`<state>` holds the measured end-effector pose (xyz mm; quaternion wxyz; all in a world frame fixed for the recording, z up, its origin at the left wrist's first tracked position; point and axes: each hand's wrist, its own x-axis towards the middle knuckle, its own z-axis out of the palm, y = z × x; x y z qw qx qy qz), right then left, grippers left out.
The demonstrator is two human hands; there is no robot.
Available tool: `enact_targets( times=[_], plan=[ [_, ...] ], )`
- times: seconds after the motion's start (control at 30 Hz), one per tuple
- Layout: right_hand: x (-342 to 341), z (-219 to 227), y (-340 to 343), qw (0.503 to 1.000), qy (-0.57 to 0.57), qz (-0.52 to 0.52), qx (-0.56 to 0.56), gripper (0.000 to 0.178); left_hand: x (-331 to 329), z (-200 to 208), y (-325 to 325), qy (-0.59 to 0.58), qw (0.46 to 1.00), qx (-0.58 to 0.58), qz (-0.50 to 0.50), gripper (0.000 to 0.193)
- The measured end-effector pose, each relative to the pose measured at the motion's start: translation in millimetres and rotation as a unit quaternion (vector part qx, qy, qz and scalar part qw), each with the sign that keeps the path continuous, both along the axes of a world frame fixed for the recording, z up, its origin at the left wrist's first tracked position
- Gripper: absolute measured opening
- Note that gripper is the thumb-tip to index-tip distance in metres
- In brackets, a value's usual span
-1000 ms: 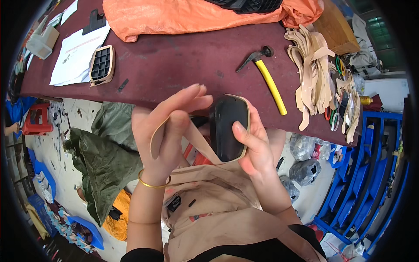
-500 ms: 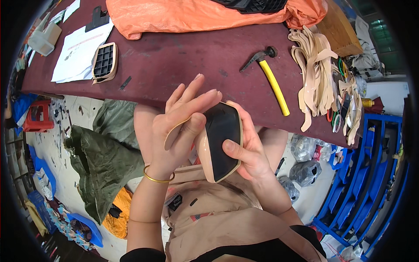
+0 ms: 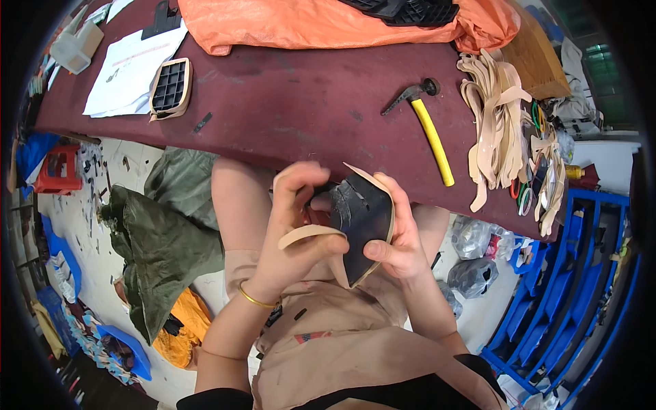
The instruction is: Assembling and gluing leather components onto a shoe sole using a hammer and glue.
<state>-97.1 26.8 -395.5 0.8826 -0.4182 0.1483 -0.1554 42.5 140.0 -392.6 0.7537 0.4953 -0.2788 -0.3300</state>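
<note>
Black block (image 3: 365, 236), held near the table (image 3: 287, 102) | right hand (image 3: 401, 240) clamped on block, left hand (image 3: 287, 213) pinching beige strip (image 3: 307, 234) | I judge block stiff, light; strip bendy; best hold: block's sides.

Thin gold bangle (image 3: 255, 299); black sleeves (image 3: 215, 399); beige apron (image 3: 342, 355).

Two hands (image 3: 283, 213) in play, just the one black-faced piece (image 3: 367, 213), one yellow-handled hammer (image 3: 430, 140), one gold bracelet (image 3: 255, 300), one beige-rimmed gridded block (image 3: 170, 87), one red stool (image 3: 51, 181), one maroon table (image 3: 287, 89)
</note>
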Motion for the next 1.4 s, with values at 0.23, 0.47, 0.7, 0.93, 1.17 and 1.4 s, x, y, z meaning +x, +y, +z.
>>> enact_targets(
  times=[0.23, 0.47, 0.7, 0.93, 1.17, 1.4],
  plan=[
    [-5, 4, -5, 0.999, 0.0, 0.031, -0.025, 0.091, 1, 11, 17, 0.089, 0.996, 0.005, -0.018, 0.027],
    [-14, -4, -19, 0.987, -0.033, 0.089, -0.131, 0.086, 0, 8, 13, 0.366, 0.923, 0.03, -0.112, 0.025],
    [-11, -15, -29, 0.981, -0.054, 0.142, -0.12, 0.086, -8, -25, 13, 0.413, 0.867, -0.016, -0.277, 0.025],
    [11, -17, -17, 0.991, -0.104, 0.038, 0.075, 0.092, -24, -13, -3, 0.437, 0.898, -0.029, -0.05, 0.011],
    [45, -4, -18, 0.983, 0.177, 0.027, -0.031, 0.04, -21, -16, -4, 0.332, 0.942, 0.033, -0.048, 0.02],
    [52, -22, -9, 0.973, 0.164, -0.106, -0.125, 0.036, -25, -19, -17, 0.409, 0.91, 0.051, 0.049, 0.02]
  ],
)
